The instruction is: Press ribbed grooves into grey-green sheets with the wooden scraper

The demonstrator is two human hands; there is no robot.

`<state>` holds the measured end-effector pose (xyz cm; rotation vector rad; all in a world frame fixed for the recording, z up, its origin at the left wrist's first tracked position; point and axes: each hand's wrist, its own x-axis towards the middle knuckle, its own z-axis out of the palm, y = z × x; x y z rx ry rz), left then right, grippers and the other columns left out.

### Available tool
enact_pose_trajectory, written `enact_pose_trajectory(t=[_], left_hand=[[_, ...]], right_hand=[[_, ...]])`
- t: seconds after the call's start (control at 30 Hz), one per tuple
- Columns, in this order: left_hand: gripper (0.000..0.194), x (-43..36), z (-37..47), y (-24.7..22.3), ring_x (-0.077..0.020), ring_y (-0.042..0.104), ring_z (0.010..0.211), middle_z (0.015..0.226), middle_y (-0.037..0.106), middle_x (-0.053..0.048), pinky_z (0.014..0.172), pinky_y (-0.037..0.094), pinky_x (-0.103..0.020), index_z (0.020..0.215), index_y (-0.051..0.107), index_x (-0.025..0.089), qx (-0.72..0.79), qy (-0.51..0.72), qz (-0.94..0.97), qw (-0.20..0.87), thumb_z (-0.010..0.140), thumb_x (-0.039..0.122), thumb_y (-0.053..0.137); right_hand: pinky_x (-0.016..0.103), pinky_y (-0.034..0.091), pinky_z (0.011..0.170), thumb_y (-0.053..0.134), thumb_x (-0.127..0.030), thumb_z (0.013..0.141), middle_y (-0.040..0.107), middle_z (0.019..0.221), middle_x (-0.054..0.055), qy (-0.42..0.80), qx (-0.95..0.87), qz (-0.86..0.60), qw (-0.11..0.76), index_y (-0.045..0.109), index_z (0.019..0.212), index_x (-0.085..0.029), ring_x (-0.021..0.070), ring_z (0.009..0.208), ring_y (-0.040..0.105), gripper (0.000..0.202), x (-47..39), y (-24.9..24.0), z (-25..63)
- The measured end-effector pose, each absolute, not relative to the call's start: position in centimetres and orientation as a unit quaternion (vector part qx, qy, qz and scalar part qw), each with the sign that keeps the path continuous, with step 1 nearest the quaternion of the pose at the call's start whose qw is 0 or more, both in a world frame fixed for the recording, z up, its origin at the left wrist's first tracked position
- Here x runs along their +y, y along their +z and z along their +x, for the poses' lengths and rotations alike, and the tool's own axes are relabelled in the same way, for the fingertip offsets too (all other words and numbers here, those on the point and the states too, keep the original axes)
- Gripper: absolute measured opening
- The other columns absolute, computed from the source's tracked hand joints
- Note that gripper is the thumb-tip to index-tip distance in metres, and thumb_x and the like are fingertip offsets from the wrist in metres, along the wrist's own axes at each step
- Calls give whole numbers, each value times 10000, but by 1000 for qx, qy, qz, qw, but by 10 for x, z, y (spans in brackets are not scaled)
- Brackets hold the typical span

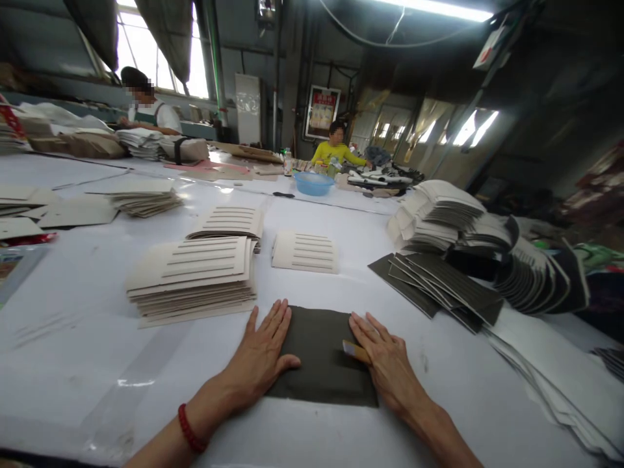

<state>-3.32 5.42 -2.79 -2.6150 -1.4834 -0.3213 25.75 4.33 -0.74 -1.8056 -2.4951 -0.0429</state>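
This is a factory workshop, a hall for cutting or assembling sheet material. A long white tabletop runs through it, loaded with piles of identical pieces: pale slotted stacks on the near left of the tabletop, fanned dark sheets on its right side. At the far end of the tabletop two workers sit at more piles, with a blue basin in front of them. Beyond them stand grey industrial walls, high windows, exposed pipes, and a tube light overhead.
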Motion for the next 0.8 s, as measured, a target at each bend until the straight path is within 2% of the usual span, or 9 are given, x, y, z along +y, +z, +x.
enact_pose_trajectory(t=[0.13,0.23,0.3,0.37,0.47,0.53,0.63,0.7,0.8], left_hand=[[621,48,-44,-20,-318,319,1422,1532,339,-191,1106,266,-635,1477,296,100,-493,-97,-863,52,986,450,448],[449,28,-42,-8,-317,382,1377,1480,441,-167,1096,290,-622,1421,414,149,-502,-168,-846,62,1001,307,425],[362,10,-30,0,-280,468,1287,1383,533,-122,1067,371,-532,1342,512,216,-478,-227,-848,39,989,220,435],[301,-9,-14,2,-231,571,1084,1178,621,-89,922,494,-403,1235,589,239,-427,-265,-865,-2,979,177,443],[287,-26,7,-6,-231,583,903,1032,631,-89,754,540,-367,1161,614,197,-383,-269,-884,5,957,135,422],[279,-29,16,-15,-243,575,862,999,629,-92,721,547,-390,1143,611,165,-383,-253,-888,16,932,118,434],[227,-29,22,-27,-227,557,763,861,612,-75,657,546,-383,1059,618,122,-383,-259,-887,21,920,102,439],[250,-29,16,-30,-222,553,743,831,604,-76,655,549,-381,1095,608,102,-369,-258,-893,26,943,111,411],[307,-31,-10,-24,-213,575,813,897,621,-84,756,568,-354,1211,578,111,-350,-230,-908,21,992,167,369]], right_hand=[[423,416,938,329,-37,907,381,1532,15,-12,-819,-570,64,400,1472,-226,255,1416,290,600,30,-6,276],[419,447,914,332,-27,897,513,1436,58,6,-815,-557,159,453,1441,-217,262,1311,422,588,10,-4,277],[384,476,883,341,-45,925,601,1301,80,39,-823,-518,232,476,1423,-218,242,1165,511,544,-7,-4,266],[351,499,844,379,-103,963,641,1148,89,61,-843,-461,271,522,1383,-210,230,1021,544,456,-23,-5,251],[362,512,821,398,-162,981,638,1087,109,28,-868,-422,259,570,1332,-177,245,951,546,391,-37,-10,232],[366,518,809,399,-163,979,640,1078,115,8,-872,-424,243,582,1314,-154,252,940,553,382,-40,-13,222],[345,521,779,394,-116,970,668,936,101,-41,-868,-408,281,646,1198,-96,234,852,570,340,-37,-14,210],[338,522,767,385,-99,967,686,919,104,-82,-870,-384,299,656,1166,-66,233,832,581,338,-37,-15,207],[341,514,814,379,-109,970,697,1049,113,-91,-880,-379,271,614,1250,-80,248,926,597,367,-44,-23,222]])
